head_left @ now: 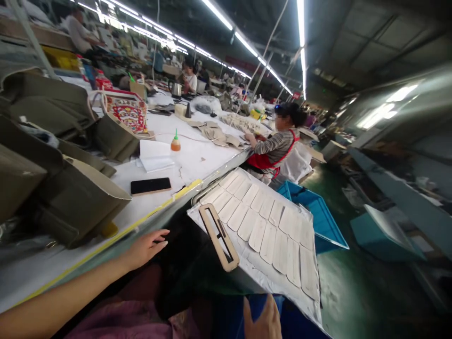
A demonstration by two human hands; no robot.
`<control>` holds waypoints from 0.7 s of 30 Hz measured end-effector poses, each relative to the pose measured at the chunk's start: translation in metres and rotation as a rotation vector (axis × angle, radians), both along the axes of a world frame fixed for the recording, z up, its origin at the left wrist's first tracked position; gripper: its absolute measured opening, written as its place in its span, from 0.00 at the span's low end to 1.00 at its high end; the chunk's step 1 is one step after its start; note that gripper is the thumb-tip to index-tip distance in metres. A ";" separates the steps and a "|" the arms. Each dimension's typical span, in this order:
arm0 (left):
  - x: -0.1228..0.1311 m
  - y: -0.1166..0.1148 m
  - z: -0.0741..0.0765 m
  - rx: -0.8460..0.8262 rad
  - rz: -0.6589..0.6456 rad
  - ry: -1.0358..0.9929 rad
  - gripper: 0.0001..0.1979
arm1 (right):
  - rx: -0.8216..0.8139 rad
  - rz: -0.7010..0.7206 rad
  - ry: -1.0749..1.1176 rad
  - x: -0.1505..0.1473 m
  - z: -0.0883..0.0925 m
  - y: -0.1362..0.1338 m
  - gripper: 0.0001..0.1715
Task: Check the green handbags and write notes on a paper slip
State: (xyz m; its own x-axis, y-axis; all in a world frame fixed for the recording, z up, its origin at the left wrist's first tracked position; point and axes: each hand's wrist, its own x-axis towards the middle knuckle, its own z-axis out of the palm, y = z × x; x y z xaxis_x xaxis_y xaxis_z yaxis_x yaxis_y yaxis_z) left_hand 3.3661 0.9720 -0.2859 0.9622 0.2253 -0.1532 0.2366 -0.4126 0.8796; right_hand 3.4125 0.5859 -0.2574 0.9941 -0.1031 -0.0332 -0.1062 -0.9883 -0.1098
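Observation:
My left hand hangs beside the table's near edge, its fingers apart and nothing in it. At the bottom of the view my right hand is partly cut off; thumb and fingers are spread, with nothing visible between them. It is in front of a blue surface below the board. Between the hands, a tan oblong frame with a long slot and a dark crossbar lies over the left edge of a white-covered board. Rows of several pale, round-ended strips cover that board.
The white table carries a black phone, folded white paper, a glue bottle and olive bag parts. A blue crate stands behind the board. A co-worker sits further along the table.

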 end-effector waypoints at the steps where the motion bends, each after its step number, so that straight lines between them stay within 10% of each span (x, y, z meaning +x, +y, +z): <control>1: -0.007 0.004 0.000 0.014 0.017 -0.019 0.27 | -0.005 0.115 -0.039 0.008 0.010 0.026 0.46; 8: -0.058 0.020 0.007 0.187 0.062 -0.124 0.22 | -0.028 0.320 0.224 0.088 0.021 0.156 0.57; 15: -0.121 0.055 0.011 0.379 0.161 -0.160 0.21 | -0.009 0.523 0.230 0.084 0.017 0.133 0.36; 21: -0.151 0.067 0.015 0.447 0.194 -0.195 0.19 | 0.015 0.769 0.144 0.102 -0.014 0.114 0.42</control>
State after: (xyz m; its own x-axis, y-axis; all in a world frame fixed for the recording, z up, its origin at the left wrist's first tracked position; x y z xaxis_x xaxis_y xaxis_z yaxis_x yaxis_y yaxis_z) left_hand 3.2150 1.0390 -0.2706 0.8972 0.4046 0.1769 0.1953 -0.7228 0.6628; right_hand 3.5149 0.6996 -0.2711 0.7718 0.6145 -0.1633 0.5937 -0.7885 -0.1606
